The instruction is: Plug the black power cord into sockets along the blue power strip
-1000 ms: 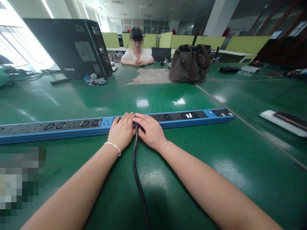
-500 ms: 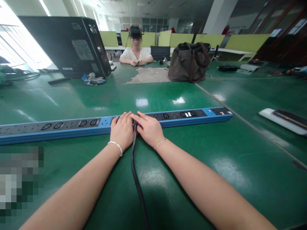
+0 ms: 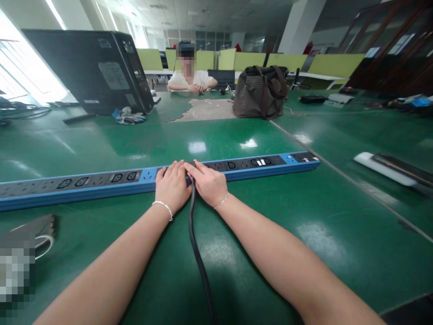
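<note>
A long blue power strip with black sockets lies across the green table. My left hand is laid over it near the middle, fingers together across its top and thumb low on the near side, holding the strip. Close beside it, my right hand is closed around the plug at the end of a black power cord. The plug is at the strip's socket face and mostly covered by my fingers; how deep it sits cannot be seen. The cord hangs from it toward me.
A black computer case stands back left, with work gloves beside it. A brown bag rests at the back. Across the table a person sits. A white-and-black long object lies right; a partly blurred object is at left.
The view has shifted slightly, so the strip's right end appears further left. Both hands stay at the same spot on the strip, the right one still at the plug.
</note>
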